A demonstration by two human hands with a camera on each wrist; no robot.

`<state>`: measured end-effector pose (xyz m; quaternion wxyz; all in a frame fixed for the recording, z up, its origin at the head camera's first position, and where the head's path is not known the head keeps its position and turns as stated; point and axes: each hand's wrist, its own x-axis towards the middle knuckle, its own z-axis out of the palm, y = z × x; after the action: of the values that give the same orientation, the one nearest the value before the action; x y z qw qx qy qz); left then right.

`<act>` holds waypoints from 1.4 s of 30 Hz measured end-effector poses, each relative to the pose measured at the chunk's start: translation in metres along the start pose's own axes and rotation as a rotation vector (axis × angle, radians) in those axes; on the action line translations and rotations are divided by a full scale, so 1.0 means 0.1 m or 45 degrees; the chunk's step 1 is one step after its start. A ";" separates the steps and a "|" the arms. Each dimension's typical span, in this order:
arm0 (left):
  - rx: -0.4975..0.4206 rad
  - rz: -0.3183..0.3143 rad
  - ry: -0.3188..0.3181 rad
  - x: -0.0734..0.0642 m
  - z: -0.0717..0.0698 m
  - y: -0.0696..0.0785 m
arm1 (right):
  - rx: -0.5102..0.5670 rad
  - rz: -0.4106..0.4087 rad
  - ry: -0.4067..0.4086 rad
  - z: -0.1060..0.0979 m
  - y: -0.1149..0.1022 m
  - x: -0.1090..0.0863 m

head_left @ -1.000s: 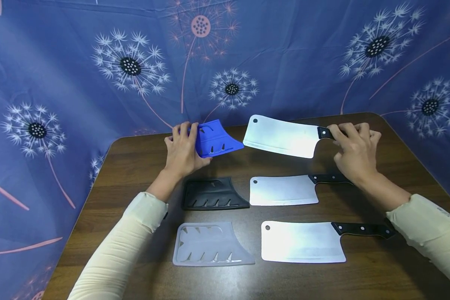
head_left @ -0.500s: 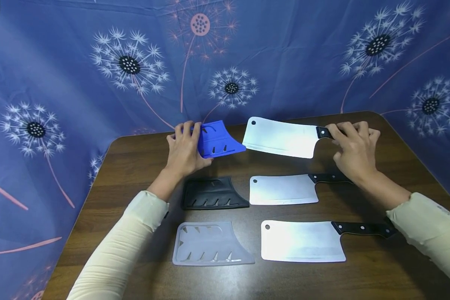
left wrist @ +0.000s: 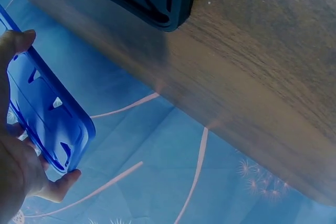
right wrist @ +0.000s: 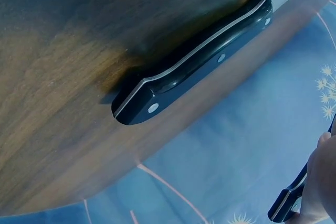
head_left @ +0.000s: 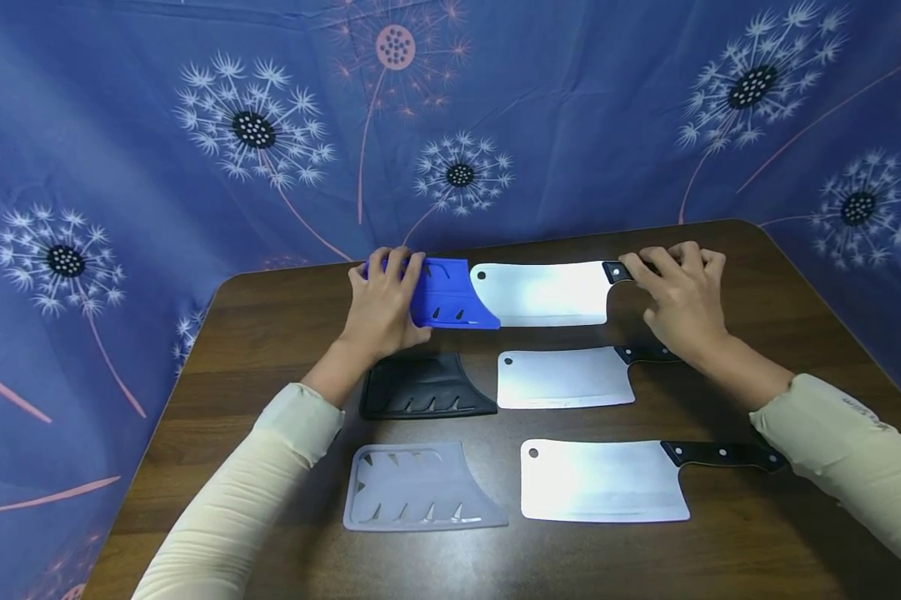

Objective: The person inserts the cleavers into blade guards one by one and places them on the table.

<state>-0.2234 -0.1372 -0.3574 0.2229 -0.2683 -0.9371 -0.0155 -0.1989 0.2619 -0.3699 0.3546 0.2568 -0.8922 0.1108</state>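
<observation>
At the back of the table, my left hand [head_left: 386,304] grips a blue blade guard [head_left: 450,293] by its left end. In the left wrist view, thumb and fingers span the guard's [left wrist: 47,108] opposite edges. My right hand [head_left: 678,292] holds a cleaver [head_left: 543,294] by its black handle, most of which the hand hides. The blade's holed front end lies at the guard's curved right edge; whether it has entered the guard, I cannot tell. Below the right wrist lies a second cleaver [head_left: 566,379], its handle end partly covered by the arm.
A black blade guard [head_left: 427,387] lies left of the second cleaver. Nearer the front, a translucent grey guard [head_left: 420,487] lies left of a third cleaver [head_left: 603,482]. All rest on the brown wooden table [head_left: 285,333], with a blue dandelion-print cloth [head_left: 570,125] hanging behind its back edge.
The held cleaver has moved left and levelled out, its front end meeting the blue guard. The guard has shifted slightly right and down and straightened. The other cleavers and guards lie still.
</observation>
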 end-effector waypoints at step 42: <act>-0.104 0.034 -0.005 0.16 -0.09 0.55 | 0.140 0.008 -0.002 0.28 -0.58 0.16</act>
<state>-0.2038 -0.0833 -0.3471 0.2101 -0.2896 -0.9324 -0.0504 -0.1945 0.1964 -0.3782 0.3387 0.2731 -0.8859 0.1606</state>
